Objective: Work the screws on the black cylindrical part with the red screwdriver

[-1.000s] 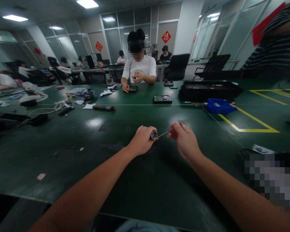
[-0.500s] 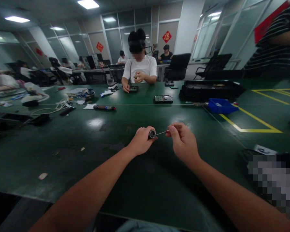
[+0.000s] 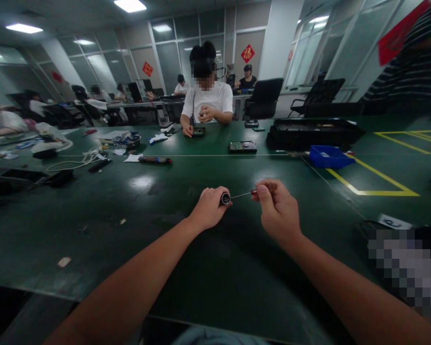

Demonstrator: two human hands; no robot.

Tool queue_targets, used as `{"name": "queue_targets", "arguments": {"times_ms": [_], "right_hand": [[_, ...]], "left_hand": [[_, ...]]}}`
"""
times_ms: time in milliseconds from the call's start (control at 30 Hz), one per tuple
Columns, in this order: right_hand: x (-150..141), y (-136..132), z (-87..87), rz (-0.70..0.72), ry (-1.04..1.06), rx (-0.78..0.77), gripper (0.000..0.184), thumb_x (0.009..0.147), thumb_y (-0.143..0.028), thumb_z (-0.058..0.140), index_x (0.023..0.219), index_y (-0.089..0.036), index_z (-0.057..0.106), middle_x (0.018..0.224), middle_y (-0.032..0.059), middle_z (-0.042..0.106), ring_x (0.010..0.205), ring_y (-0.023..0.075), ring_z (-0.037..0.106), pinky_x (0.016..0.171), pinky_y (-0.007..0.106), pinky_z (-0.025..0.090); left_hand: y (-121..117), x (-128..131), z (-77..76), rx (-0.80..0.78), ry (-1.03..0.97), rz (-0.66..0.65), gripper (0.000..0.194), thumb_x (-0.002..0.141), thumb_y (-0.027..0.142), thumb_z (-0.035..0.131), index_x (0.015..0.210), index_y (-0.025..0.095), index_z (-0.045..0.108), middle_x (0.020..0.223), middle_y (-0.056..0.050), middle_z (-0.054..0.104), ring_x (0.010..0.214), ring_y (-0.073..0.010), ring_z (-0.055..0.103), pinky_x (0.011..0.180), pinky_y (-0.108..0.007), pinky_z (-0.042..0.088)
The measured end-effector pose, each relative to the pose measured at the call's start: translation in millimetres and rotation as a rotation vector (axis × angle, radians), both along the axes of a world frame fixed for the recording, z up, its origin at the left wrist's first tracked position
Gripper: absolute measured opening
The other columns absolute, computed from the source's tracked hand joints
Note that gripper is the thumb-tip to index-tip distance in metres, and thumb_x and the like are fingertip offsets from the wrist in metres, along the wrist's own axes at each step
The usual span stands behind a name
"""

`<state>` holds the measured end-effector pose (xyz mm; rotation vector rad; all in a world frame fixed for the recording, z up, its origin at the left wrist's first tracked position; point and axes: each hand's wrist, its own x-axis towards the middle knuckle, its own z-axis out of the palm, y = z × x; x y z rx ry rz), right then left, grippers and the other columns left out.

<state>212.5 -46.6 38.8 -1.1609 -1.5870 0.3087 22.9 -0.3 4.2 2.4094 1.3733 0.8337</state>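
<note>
Above the green table [image 3: 187,268], my left hand [image 3: 209,208] is closed around a small dark cylindrical part [image 3: 225,198] whose round open end, with a pale rim, faces me and to the right. My right hand [image 3: 280,208] grips the reddish-brown handle of a thin screwdriver [image 3: 243,194]. Its metal shaft points left, with the tip close to the cylinder's open end; whether it touches is too small to tell. Most of the cylinder is hidden by my left fingers.
A co-worker [image 3: 206,103] sits across the table, handling a small device. A circuit-board device [image 3: 242,147], a long black case [image 3: 312,134] and a blue bin [image 3: 331,157] lie ahead. A brown-handled tool [image 3: 155,160] and cables [image 3: 81,160] are at left.
My right hand has shifted slightly right and away, drawing the screwdriver's tip back from the cylinder's opening. My left hand with the cylinder has barely moved.
</note>
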Motion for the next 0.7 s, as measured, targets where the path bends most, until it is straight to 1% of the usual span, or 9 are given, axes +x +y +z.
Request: {"name": "queue_targets", "arguments": {"times_ms": [167,433,567,700], "right_hand": [[-0.2,0.1,-1.2,0.071,-0.068,-0.012,0.018,0.099,-0.036,0.047,0.103,-0.022,0.057,0.086,0.004,0.071,0.08,0.0198,0.071,0.073,0.034,0.051],[2.4,3.1,-0.8,0.02,-0.136,-0.026,0.019,0.099,-0.037,0.045,0.097,-0.022,0.057,0.079,0.0033,0.07,0.074,0.0197,0.069,0.069,0.033,0.047],[2.0,2.5,0.0,-0.007,-0.117,-0.011,0.019,0.1,-0.038,0.045,0.099,-0.023,0.057,0.081,0.0031,0.07,0.075,0.0196,0.069,0.07,0.033,0.047],[1.1,2.1,-0.4,0.05,-0.097,-0.025,0.019,0.099,-0.037,0.045,0.103,-0.023,0.057,0.084,0.004,0.071,0.079,0.0204,0.07,0.071,0.033,0.049]], "left_hand": [[1.1,1.0,-2.0,0.015,0.024,-0.01,0.015,0.089,0.027,0.063,0.102,0.021,0.056,0.094,-0.002,0.066,0.09,-0.0219,0.058,0.094,-0.042,0.041],[2.1,-0.7,-4.5,-0.03,0.029,0.012,0.015,0.089,0.024,0.063,0.103,0.022,0.056,0.1,-0.003,0.067,0.093,-0.0229,0.059,0.094,-0.044,0.042],[2.5,-0.9,-5.5,-0.043,0.023,0.008,0.015,0.089,0.022,0.062,0.103,0.022,0.056,0.098,-0.002,0.067,0.093,-0.0228,0.059,0.095,-0.044,0.042],[1.9,0.4,-4.9,-0.037,0.029,-0.005,0.016,0.089,0.021,0.062,0.104,0.022,0.056,0.098,-0.003,0.066,0.093,-0.0229,0.058,0.094,-0.044,0.043]]}}
